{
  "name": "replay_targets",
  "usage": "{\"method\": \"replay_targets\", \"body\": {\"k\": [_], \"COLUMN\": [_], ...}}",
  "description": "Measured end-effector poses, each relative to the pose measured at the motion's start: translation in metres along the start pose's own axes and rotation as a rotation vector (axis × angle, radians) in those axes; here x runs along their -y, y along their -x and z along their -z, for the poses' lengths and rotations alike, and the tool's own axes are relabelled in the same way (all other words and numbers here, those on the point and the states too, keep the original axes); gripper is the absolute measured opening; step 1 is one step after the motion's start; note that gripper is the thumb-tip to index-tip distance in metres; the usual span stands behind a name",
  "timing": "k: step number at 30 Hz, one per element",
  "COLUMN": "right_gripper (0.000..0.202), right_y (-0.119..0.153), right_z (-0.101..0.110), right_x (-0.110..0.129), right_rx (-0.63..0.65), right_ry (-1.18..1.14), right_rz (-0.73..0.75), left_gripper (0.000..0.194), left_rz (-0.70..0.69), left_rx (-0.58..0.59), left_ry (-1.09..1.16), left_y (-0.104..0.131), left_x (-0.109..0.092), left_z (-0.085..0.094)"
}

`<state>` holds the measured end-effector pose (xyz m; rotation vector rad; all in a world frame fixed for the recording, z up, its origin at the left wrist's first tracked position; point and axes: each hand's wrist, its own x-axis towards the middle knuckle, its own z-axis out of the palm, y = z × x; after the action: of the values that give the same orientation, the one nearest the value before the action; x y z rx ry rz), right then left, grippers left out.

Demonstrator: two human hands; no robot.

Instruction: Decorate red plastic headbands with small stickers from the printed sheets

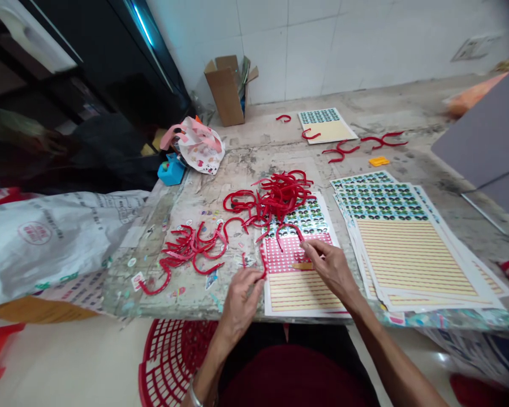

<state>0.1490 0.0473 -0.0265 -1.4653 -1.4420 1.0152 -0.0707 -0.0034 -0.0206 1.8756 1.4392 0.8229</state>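
My left hand (241,297) is closed at the table's front edge, pinching a thin red curved headband (263,264) with white dots. My right hand (331,265) pinches one end of another red headband (292,227), whose arc stands over a printed sticker sheet (301,294). That sheet has rows of green-and-black pictures, a pink dotted band and yellow strips. On its pink part lies a small yellowish strip (302,266). A tangled heap of red headbands (284,195) covers the sheet's far end. Left of my left hand is a second, looser pile of headbands (190,246).
To the right lies a stack of sticker sheets (415,257). Farther back are another sheet (335,131), a few headbands and a yellow clip-like piece (379,161). A cardboard box (227,93), cloth bag (199,147) and blue container (172,170) stand at left. A red basket (152,362) sits below.
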Motion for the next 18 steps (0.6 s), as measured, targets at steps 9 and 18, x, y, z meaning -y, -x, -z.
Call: {"method": "replay_targets", "body": {"k": [9, 18], "right_gripper": [0.014, 0.038], "right_y": [-0.041, -0.03], "right_z": [-0.052, -0.018], "right_x": [-0.003, 0.002], "right_rx": [-0.043, 0.165], "right_ry": [0.181, -0.241], "right_rz": [-0.043, -0.157], "left_gripper": [0.033, 0.026], "left_rz": [0.128, 0.397], "left_rx": [-0.473, -0.063], "left_ry": [-0.573, 0.799], "left_y": [-0.01, -0.032], "left_x": [0.053, -0.013], "left_z": [0.039, -0.023]}}
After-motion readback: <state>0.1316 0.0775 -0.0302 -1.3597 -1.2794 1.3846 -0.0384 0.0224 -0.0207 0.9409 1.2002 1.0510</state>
